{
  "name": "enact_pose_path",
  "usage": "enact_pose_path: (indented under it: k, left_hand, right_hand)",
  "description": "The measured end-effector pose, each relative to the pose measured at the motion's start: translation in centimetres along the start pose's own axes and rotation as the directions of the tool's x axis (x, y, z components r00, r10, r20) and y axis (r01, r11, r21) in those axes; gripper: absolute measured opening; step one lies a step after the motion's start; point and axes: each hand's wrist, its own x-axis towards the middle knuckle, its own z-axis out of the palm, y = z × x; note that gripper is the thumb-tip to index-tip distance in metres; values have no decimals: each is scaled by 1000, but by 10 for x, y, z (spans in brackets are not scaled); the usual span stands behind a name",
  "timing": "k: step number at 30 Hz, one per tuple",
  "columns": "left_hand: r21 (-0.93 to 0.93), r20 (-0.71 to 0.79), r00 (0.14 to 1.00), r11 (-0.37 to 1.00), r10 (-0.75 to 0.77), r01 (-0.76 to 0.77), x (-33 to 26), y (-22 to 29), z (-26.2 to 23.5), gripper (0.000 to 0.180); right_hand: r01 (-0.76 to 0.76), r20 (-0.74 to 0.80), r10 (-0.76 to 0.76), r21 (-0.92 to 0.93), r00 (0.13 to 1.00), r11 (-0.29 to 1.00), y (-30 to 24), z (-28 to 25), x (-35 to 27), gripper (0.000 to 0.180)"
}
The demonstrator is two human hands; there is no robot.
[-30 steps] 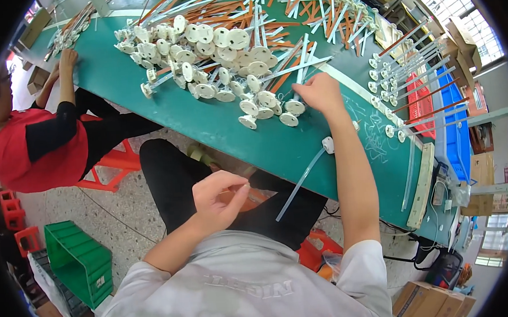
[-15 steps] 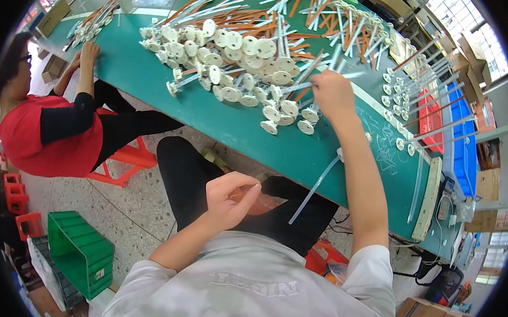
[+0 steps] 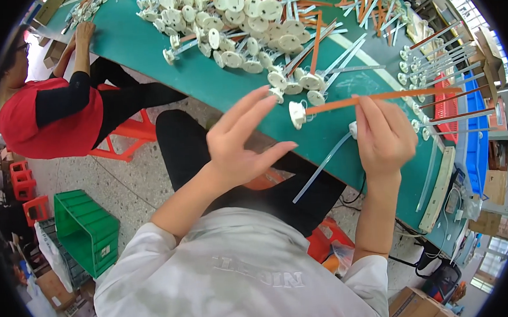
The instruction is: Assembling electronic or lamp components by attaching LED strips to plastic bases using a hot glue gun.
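Observation:
My right hand (image 3: 386,135) pinches an orange strip (image 3: 329,105) between thumb and fingers. A white round disc-shaped end piece (image 3: 297,115) sits on the strip's left end, and the strip runs past my fingers to the right. My left hand (image 3: 234,141) is open with fingers spread, left of that end piece and apart from it. Below the held strip, a pale translucent strip (image 3: 322,168) hangs over the table's front edge. Its white end lies on the table by my right hand. A big pile of white disc-ended strips (image 3: 239,36) lies beyond my hands.
The green table (image 3: 139,55) curves around me. At right stand rows of disc-ended strips (image 3: 442,82), beside red (image 3: 446,105) and blue trays (image 3: 476,147). A co-worker in red (image 3: 56,120) sits at left. A green crate (image 3: 85,230) stands on the floor.
My right hand has drawn back from the pile, bringing the orange strip with its white end over the near table. My left hand has risen toward it and spread its fingers.

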Motion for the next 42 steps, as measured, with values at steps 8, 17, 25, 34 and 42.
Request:
enact_pose_path:
  k: [8, 17, 25, 34, 42]
  left_hand:
    - [-286, 228, 944, 910, -239, 299, -35, 11, 8, 47]
    - [-707, 506, 615, 118, -605, 697, -56, 15, 0, 38]
    - [-752, 592, 547, -163, -592, 638, -57, 8, -9, 32]
    - [-756, 577, 448, -239, -683, 609, -48, 11, -12, 30]
    - [-683, 537, 518, 17, -666, 730, -54, 8, -18, 36]
  right_hand:
    - [-95, -113, 99, 39, 989, 995, -26, -22, -31, 31]
    - [-581, 328, 744, -473, 582, 663, 25, -3, -116, 58]
    - [-522, 454, 745, -532, 488, 667, 44, -1, -90, 63]
    - [-571, 454, 776, 807, 437, -151, 39, -36, -125, 72]
    - [-691, 748, 543, 621, 381, -370, -62, -54, -127, 44]
